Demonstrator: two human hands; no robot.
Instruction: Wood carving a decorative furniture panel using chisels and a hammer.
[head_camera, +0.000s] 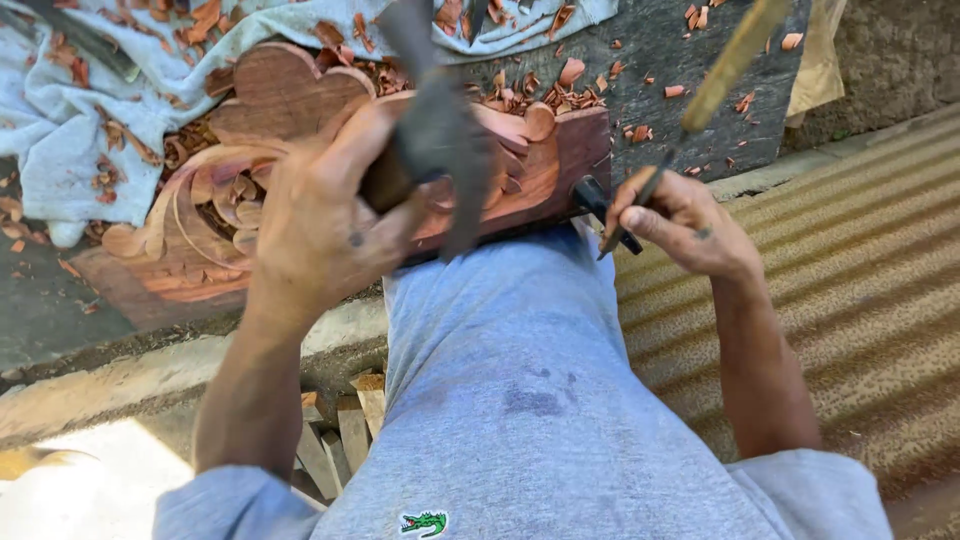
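A pale cloth (60, 110) strewn with reddish wood chips (120, 140) lies at far left, spread under and behind the work, apparently to cushion it and catch the waste. On it, and propped against the person's grey-clad thigh (500, 350), rests a reddish-brown carved wooden panel (250, 130) with scrolls and leaf shapes cut into its face; pressed against the leg this way, it seems braced so it will not slide under blows. The left hand (320, 220) is closed tight around the handle of a dark, blurred mallet-like tool (440, 140), raised just over the panel's middle, the blur suggesting a swing in progress. Short wooden blocks (340, 430) stand beside the leg, below the panel's edge. More chips (560, 90) litter the dark tabletop (660, 50) behind the carving. At right, the right hand (680, 225) pinches a slim chisel (640, 200) with a long pale handle, fingers clamped low near the metal shaft, seemingly for close control; its tip sits near the panel's right end (570, 150), though exact contact cannot be told. The two hands are apart, one on each tool. A ribbed mat (860, 280) covers the floor at far right.
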